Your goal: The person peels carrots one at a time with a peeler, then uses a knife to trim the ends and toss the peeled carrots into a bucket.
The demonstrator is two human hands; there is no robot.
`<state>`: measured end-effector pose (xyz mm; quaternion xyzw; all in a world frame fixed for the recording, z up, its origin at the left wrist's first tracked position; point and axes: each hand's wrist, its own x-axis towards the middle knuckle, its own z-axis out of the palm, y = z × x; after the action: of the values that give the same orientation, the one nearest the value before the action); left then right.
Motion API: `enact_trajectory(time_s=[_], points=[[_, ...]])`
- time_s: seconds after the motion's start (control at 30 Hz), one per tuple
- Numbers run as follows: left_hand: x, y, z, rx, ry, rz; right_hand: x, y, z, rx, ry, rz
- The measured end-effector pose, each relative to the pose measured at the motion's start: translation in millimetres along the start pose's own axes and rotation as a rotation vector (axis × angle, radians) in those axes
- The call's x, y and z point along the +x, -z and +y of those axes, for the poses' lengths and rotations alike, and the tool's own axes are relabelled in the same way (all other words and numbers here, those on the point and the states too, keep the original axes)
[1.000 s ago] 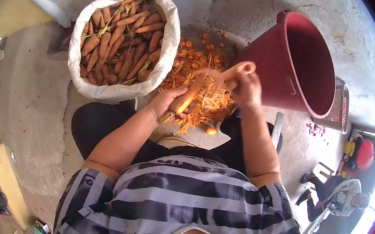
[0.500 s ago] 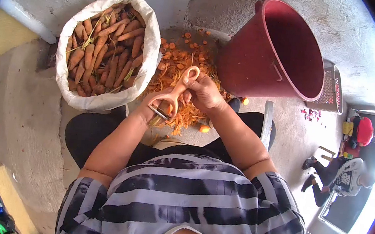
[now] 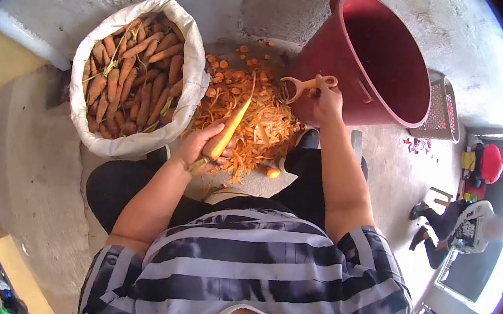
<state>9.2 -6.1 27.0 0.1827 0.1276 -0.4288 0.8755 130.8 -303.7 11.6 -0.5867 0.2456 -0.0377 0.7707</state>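
Note:
My left hand (image 3: pixel 202 146) is closed round a carrot (image 3: pixel 227 132), whose thin root tip points up and away from me. Much of the carrot's visible side is bright orange, with brownish skin near the stem end. In my right hand (image 3: pixel 327 100) is a peach-coloured peeler (image 3: pixel 301 87), held by its handle near the maroon bucket, its blade end turned left. Below both hands lies a heap of carrot peelings (image 3: pixel 267 128) with cut carrot ends among them. To the left, a white sack (image 3: pixel 192 88) with a rolled rim holds many unpeeled carrots (image 3: pixel 130 75).
A large maroon bucket (image 3: pixel 352 63) leans at the right of the peelings. Behind it stands a perforated crate (image 3: pixel 450 127). A carrot piece (image 3: pixel 272 173) lies near my foot. Far right, a person (image 3: pixel 466 234) sits near a small stool (image 3: pixel 440 196).
My right hand has swung right and forward with the peeler, away from my left hand. The carrot in my left hand, mostly hidden before, now shows along its length.

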Motion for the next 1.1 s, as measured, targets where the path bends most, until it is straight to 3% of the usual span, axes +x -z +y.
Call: enact_trajectory(time_s=[0.1,0.23,0.3,0.43,0.5,0.67,0.73,0.77,0.8,0.83,0.87,0.9,0.97,1.1], points=[[3,1,0,0.077,-0.012,0.025,-15,-8,4,0.208,-0.06,-0.075],[8,11,-3,-0.01,0.026,0.05,-55,-31,4,0.141,-0.22,-0.159],[9,17,-4,-0.098,0.05,0.055,-86,-51,4,0.088,-0.223,-0.299],[6,13,-5,0.067,-0.078,0.037,-120,-71,14,0.124,-0.352,-0.708],[11,19,-6,0.155,-0.125,0.017,-127,-79,17,0.171,-0.369,-0.782],[7,24,-9,0.044,-0.046,0.031,-102,-77,28,0.091,-0.261,-0.732],[5,15,-5,-0.084,0.099,-0.067,-59,-61,22,0.019,-0.154,-0.439],[5,12,-5,-0.044,0.08,-0.046,-48,-57,6,0.035,-0.098,-0.33],[4,10,-6,-0.002,0.059,-0.025,-8,-34,20,-0.207,0.073,-0.278],[2,8,-4,0.045,0.037,-0.003,-4,-28,5,-0.374,0.144,-0.091],[4,14,-1,0.04,0.043,-0.076,18,-13,12,-0.253,0.23,0.018],[2,11,4,0.022,0.046,-0.052,8,-14,-7,-0.243,0.113,0.029],[3,9,2,-0.034,0.006,0.083,-14,-31,-16,-0.114,0.183,0.009],[8,20,-3,-0.018,-0.033,0.048,-99,-75,-13,-0.008,-0.01,-0.436]])
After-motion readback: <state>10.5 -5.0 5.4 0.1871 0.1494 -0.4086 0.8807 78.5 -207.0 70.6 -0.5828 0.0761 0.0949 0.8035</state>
